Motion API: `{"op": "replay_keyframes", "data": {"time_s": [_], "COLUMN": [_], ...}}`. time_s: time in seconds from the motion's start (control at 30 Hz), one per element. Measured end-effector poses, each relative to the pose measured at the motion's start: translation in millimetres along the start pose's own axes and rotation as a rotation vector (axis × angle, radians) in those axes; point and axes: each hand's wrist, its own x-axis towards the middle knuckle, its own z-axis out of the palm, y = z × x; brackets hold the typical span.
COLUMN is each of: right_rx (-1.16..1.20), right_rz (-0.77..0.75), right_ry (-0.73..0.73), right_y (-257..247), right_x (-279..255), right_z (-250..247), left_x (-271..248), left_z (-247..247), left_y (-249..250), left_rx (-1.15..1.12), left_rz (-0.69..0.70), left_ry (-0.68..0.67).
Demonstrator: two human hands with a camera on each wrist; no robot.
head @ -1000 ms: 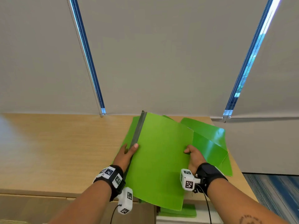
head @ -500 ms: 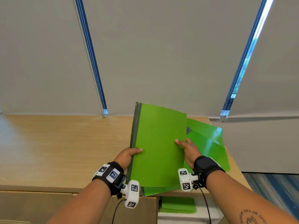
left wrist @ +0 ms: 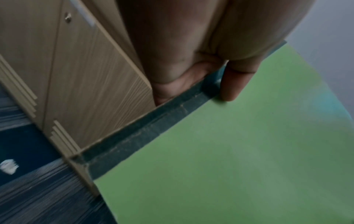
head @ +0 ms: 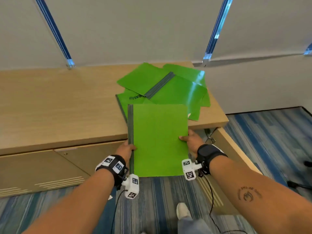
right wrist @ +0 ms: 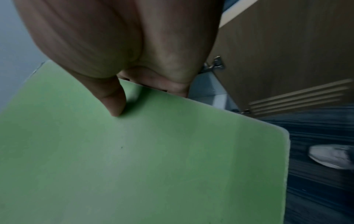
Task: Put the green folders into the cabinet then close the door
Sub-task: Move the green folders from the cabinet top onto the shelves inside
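I hold one green folder (head: 160, 139) with a dark grey spine in front of the wooden cabinet (head: 50, 115), off its top. My left hand (head: 125, 148) pinches the spine edge, thumb on top (left wrist: 232, 84). My right hand (head: 190, 141) pinches the opposite edge, thumb on the cover (right wrist: 114, 103). Several more green folders (head: 165, 85) lie in a loose pile on the cabinet top behind it. The cabinet door (head: 236, 156) at the right stands swung open, its hinge (right wrist: 216, 64) showing; the folder hides the opening.
The shut cabinet doors (head: 42, 169) with slatted vents run along the left. Blue striped carpet (head: 270, 132) covers the floor. My shoe (head: 183, 211) is below the folder. A small white scrap (left wrist: 8, 166) lies on the carpet. Grey window blinds (head: 135, 31) hang behind.
The folder has come off the cabinet top and down toward me, now held in front of the cabinet. My head has tilted down, bringing the floor and the open door into view.
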Motion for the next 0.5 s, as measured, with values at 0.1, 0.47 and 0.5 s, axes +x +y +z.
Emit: {"op": "replay_keyframes", "data": {"time_s": [0.1,0.47,0.5], "right_rx": [0.015,-0.281,-0.283], "right_rz": [0.108,0.347,0.384], "right_ry": [0.001,0.033,0.042], "right_y": [51.8,210.1,230.9], "right_x": [-3.2,7.6,23.3], "right_z": [-4.3,-19.9,-24.6], "left_x": [-9.0,41.7,53.7], "left_z": [10.6,69.7,76.7], "left_y": [-33.3,-220.3,-234.4], "left_rx": [0.087,0.346,0.372], "left_rz": [-0.056,-0.375,-0.379], "left_ry": [-0.001,-0.037,-0.029]}}
